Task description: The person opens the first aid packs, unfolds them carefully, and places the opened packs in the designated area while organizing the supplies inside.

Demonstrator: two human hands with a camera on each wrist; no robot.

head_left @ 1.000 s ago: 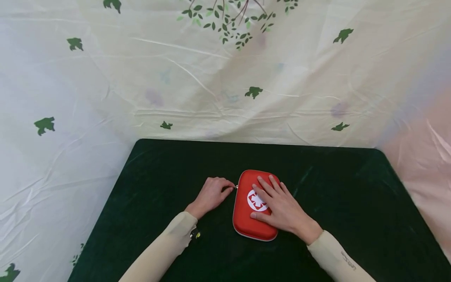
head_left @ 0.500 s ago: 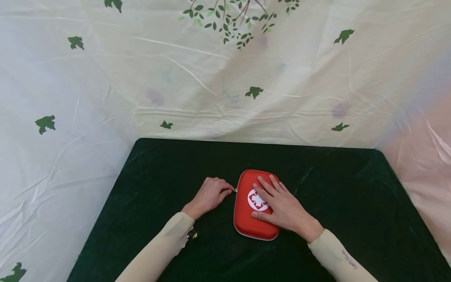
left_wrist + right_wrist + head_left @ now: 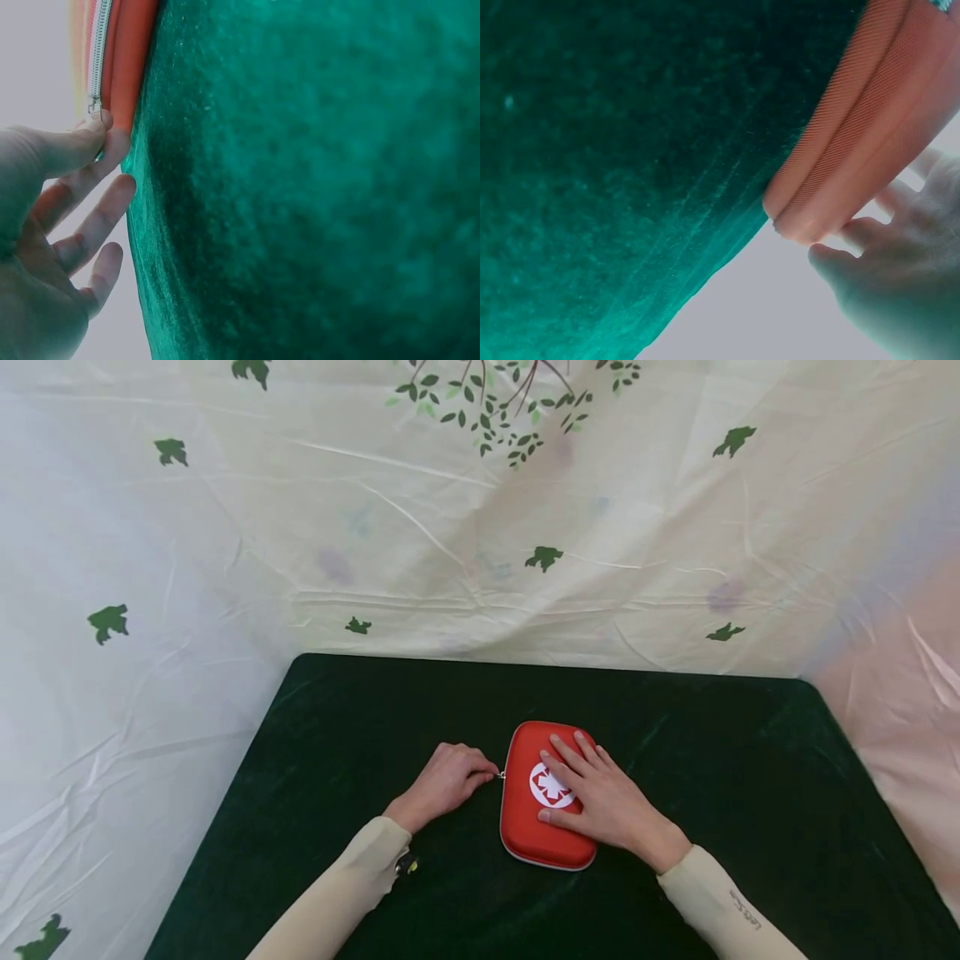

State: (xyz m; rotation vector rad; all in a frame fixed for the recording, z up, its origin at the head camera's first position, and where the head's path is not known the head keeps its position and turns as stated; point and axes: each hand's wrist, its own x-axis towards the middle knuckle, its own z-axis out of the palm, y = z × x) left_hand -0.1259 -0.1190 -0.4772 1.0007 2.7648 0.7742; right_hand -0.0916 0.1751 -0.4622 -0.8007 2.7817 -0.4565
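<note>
A red zippered first-aid case [image 3: 536, 831] with a white round emblem lies on the dark green table. My left hand [image 3: 444, 781] pinches the small metal zipper pull [image 3: 502, 775] at the case's left edge between thumb and forefinger. In the left wrist view the silver zipper teeth [image 3: 100, 52] run up from the slider [image 3: 94, 106], and the other fingers are loosely spread. Across the right half of the lid, my right hand [image 3: 607, 802] rests with its fingers spread, partly covering the emblem. The right wrist view shows the case's side [image 3: 855, 142] beside that hand.
The green velvet-like cloth [image 3: 360, 710] covers the table around the case. Behind it hangs a pale curtain [image 3: 435, 568] printed with leaves and green bird shapes. A pinkish curtain [image 3: 900, 735] hangs at the right.
The left hand and the zipper pull have slid a little toward me along the case's left edge. The right hand stays on the lid, and the case has barely shifted.
</note>
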